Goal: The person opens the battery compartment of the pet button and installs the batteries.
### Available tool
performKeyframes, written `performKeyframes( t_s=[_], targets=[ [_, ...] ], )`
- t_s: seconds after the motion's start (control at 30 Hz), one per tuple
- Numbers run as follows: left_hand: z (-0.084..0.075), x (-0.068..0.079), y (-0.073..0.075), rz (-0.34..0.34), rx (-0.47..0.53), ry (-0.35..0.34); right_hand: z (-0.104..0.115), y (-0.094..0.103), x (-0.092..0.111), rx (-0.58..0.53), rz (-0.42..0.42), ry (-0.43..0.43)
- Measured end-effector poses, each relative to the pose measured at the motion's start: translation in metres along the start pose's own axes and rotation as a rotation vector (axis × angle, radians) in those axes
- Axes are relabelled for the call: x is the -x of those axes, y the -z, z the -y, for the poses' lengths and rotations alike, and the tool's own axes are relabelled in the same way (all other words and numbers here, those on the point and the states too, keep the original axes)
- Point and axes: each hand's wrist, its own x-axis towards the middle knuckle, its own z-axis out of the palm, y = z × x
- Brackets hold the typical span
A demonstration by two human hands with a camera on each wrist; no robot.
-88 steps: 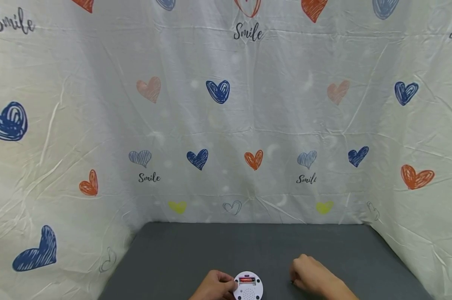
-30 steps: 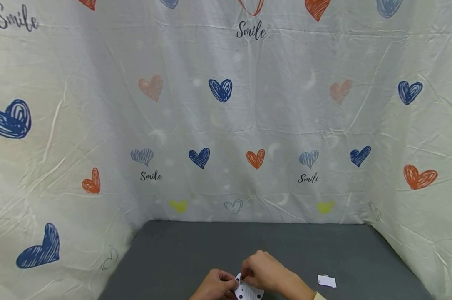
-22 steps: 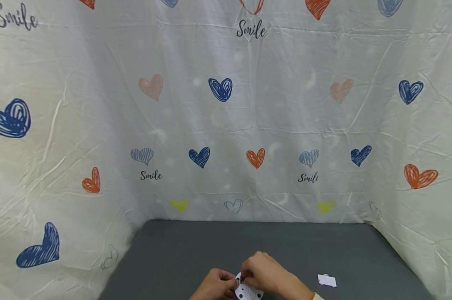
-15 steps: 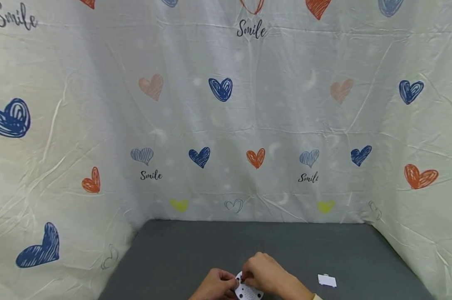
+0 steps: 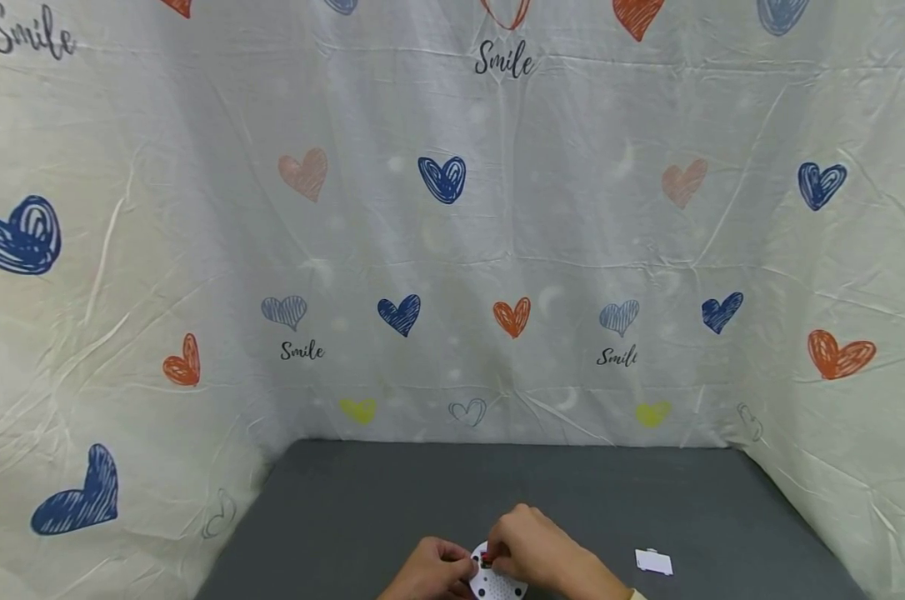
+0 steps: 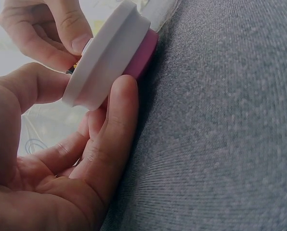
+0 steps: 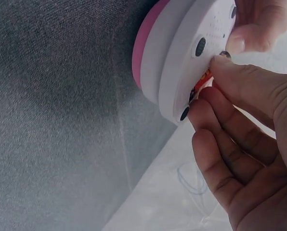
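A round white device [image 5: 501, 587] with a pink far side stands on edge at the table's near side, its back towards me. That back has speaker holes, dark round feet and an uncovered battery slot. My left hand [image 5: 432, 571] grips the rim, thumb on the back and fingers beneath, as the left wrist view shows. With thumb and fingertips, my right hand [image 5: 535, 546] pinches a red battery [image 7: 204, 80] at the slot. The fingers hide much of the battery. In the right wrist view the device [image 7: 175, 67] sits close against the grey cloth.
A small white battery cover [image 5: 653, 562] lies on the dark grey table [image 5: 392, 487], to the right of my right forearm. White curtain [image 5: 565, 225] printed with hearts and "Smile" hangs behind the table and along both sides.
My right hand has moved left from the table's right side to the device, and the cover now lies where it was. More of the red battery shows than half a second ago.
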Motion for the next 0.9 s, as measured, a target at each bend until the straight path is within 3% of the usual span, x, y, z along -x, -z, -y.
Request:
performKeyframes(
  t_s=[0.23,0.63,0.9],
  targets=[
    [0.0,0.001,0.002,0.018,-0.002,0.011,-0.004,0.01,0.007,0.002,-0.057,-0.035],
    [-0.001,0.002,0.001,-0.007,-0.001,0.005,-0.011,0.013,0.019,-0.195,-0.021,-0.331],
    [0.0,0.003,-0.003,-0.012,0.009,-0.037,-0.008,0.007,0.018,-0.295,0.063,-0.475]
  ],
)
